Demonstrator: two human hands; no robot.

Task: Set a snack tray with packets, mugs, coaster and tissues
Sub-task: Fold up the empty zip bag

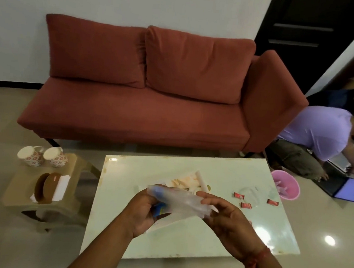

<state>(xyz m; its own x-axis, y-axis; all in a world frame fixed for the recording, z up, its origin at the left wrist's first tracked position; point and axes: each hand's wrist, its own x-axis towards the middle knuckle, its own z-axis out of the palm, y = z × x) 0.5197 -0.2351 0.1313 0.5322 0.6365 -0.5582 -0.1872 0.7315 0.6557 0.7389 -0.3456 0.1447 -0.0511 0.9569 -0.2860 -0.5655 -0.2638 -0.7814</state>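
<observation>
Both hands hold a clear plastic bag (181,202) above the pale glass table (237,234). My left hand (144,211) grips its left end, where something blue and yellow shows inside. My right hand (221,213) pinches the right end. Behind the bag lies a pale tray (185,181) with a floral print and a white rolled item. Three small red packets (246,205) lie on the table to the right beside another clear wrapper (250,194). Two floral mugs (42,156), a brown round coaster (46,187) and white tissues (61,188) sit on a low stool at left.
A red sofa (149,101) stands behind the table. A pink bin (285,187) sits on the floor at the table's far right corner. A person in a purple shirt (321,134) crouches at the right near an open laptop (352,190). The stool (35,204) stands left of the table.
</observation>
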